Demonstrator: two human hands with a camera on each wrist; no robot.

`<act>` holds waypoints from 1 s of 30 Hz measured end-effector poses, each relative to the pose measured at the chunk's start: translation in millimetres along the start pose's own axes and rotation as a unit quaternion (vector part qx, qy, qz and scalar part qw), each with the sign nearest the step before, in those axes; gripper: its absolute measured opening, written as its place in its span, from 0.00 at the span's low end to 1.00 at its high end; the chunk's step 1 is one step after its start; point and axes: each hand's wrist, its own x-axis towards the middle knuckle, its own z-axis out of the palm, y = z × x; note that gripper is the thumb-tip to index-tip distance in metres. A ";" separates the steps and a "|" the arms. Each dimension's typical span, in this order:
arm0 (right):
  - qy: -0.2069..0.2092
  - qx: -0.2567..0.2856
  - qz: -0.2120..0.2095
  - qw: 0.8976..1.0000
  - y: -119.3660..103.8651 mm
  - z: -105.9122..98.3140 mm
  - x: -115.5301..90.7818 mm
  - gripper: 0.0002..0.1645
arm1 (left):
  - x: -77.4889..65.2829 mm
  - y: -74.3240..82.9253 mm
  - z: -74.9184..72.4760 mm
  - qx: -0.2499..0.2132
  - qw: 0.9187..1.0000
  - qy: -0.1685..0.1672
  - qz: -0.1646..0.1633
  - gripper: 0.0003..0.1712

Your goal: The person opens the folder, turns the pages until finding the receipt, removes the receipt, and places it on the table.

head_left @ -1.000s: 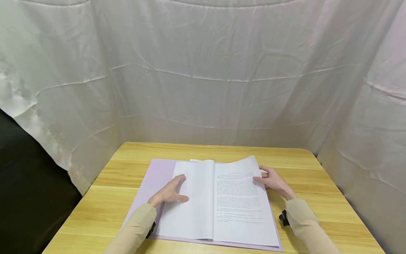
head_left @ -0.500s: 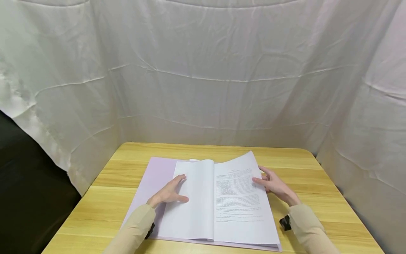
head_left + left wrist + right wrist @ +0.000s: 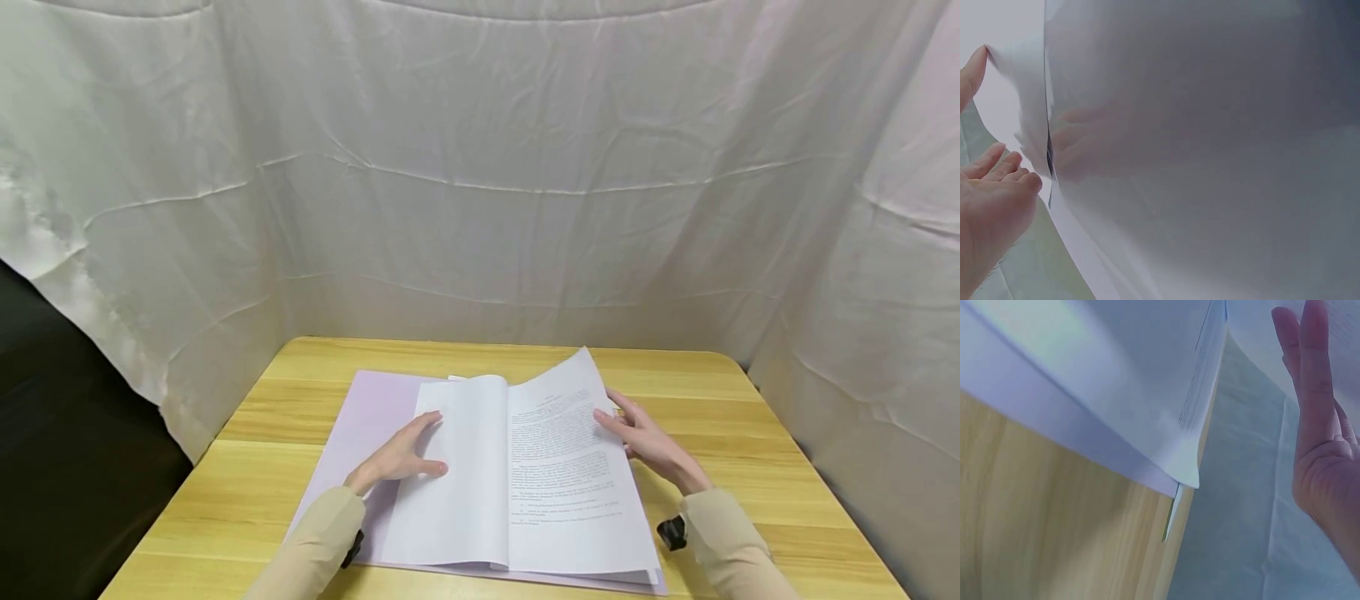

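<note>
A lilac folder (image 3: 382,400) lies spread on the table, holding white sheets turned to both sides. My left hand (image 3: 401,454) rests on the blank left sheet (image 3: 468,500), thumb and fingers spread apart. In the left wrist view that hand (image 3: 994,212) is at the left border beside a big curved stretch of paper. My right hand (image 3: 648,437) pinches the outer edge of the printed right sheet (image 3: 558,467), thumb in front and fingers behind. That sheet's upper corner stands raised. In the right wrist view, my right hand (image 3: 1329,437) shows with straight fingers.
The wooden table (image 3: 750,467) has rounded far corners. Pale cloth (image 3: 495,183) hangs round its back and sides. Dark material (image 3: 75,450) shows at the far left. A thin strip (image 3: 1172,515) sticks out from the folder's edge in the right wrist view.
The right sheet's upper corner has risen and shifted left, with my right hand moving slightly left too. The left sheet's outer edge has crept right; my left hand has hardly moved.
</note>
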 end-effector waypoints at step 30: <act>-0.006 -0.061 0.004 0.998 -22.6 36.5 5.2 0.37 | -1.3 34.1 2.0 -0.132 0.991 0.024 -0.004 0.42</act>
